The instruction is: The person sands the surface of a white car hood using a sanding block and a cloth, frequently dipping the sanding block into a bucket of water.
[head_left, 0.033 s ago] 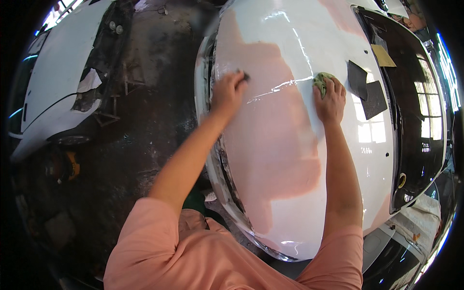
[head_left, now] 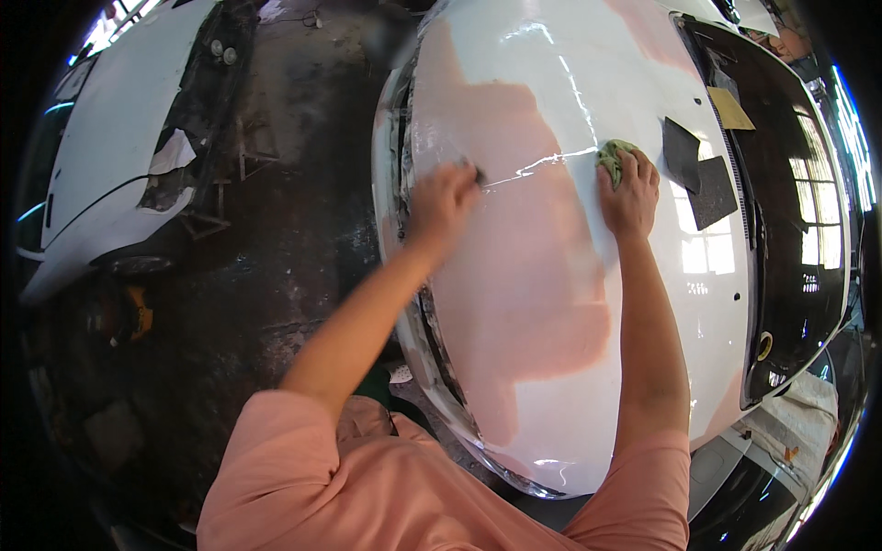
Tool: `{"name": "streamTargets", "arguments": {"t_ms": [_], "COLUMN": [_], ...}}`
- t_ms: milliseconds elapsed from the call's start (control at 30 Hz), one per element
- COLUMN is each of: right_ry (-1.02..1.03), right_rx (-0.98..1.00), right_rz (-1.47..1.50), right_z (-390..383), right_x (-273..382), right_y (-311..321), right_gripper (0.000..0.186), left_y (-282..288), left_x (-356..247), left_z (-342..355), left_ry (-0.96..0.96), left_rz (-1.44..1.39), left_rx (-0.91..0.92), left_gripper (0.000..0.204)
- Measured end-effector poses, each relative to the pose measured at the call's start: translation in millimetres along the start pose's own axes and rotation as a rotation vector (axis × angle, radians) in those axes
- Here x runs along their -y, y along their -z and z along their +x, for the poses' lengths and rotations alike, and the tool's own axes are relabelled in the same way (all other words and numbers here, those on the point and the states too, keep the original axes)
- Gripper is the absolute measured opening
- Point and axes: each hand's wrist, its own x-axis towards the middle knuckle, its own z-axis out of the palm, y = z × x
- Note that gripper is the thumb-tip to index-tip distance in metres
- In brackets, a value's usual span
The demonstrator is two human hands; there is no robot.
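A white car hood [head_left: 551,432] with large pinkish patches spreads out in front of me. My left hand [head_left: 444,207] is closed on a small dark piece [head_left: 475,174] and presses it to the pink patch near the hood's left edge. Motion smears that hand, and most of the piece is hidden under its fingers, so its kind is unclear. Farther right, my right hand [head_left: 631,195] rests on the white paint with its fingers curled over a crumpled green cloth [head_left: 614,158]. Wet-looking streaks shine between the two hands.
Two dark sheets [head_left: 681,154], apparently sandpaper, lie right of the cloth, and a tan sheet [head_left: 730,107] is by the windshield [head_left: 781,211]. A tape roll [head_left: 765,345] sits on the glass. Across the dark floor at left stands another white car [head_left: 115,119].
My left hand has slid a little toward me and slightly right with the dark piece. My right hand stays on the cloth in nearly the same spot.
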Motion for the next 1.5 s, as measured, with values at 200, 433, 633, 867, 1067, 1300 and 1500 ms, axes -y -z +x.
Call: {"name": "streamTargets", "arguments": {"t_ms": [200, 433, 633, 867, 1067, 1300, 1500], "right_ry": [0.003, 0.022, 0.028, 0.078, 0.028, 0.085, 0.042], "right_rx": [0.006, -0.026, -0.024, -0.031, -0.033, -0.036, -0.017], "right_rz": [0.012, 0.006, -0.003, 0.045, -0.019, 0.044, -0.026], "right_z": [-3.6, 0.4, -0.7, 3.3, -3.2, 7.5, -1.8], "right_x": [3.5, 1.2, 1.8, 28.3, 0.4, 27.8, 0.0], "right_y": [0.7, -2.4, -0.6, -7.8, -1.6, -6.2, -0.6], "right_gripper": [0.05, 0.051, 0.051, 0.052, 0.05, 0.05, 0.051], "left_y": [10.5, 0.8, -2.6, 29.0, 3.3, 37.8, -2.5], "left_x": [-12.8, 3.2, -14.4, 64.2, -14.4, 77.3, 7.6], "left_z": [-106.6, -13.7, -134.3, 35.0, -173.6, 14.3, -160.1], "left_ry": [-0.319, 0.027, -0.165, 0.168, -0.036, 0.128, 0.015], "left_rz": [0.079, 0.062, 0.068, 0.113, 0.038, 0.045, 0.063], "left_rx": [0.067, -0.072, -0.049, -0.333, -0.097, -0.352, -0.191], "left_gripper": [0.042, 0.037, 0.045, 0.04, 0.042, 0.035, 0.043]}}
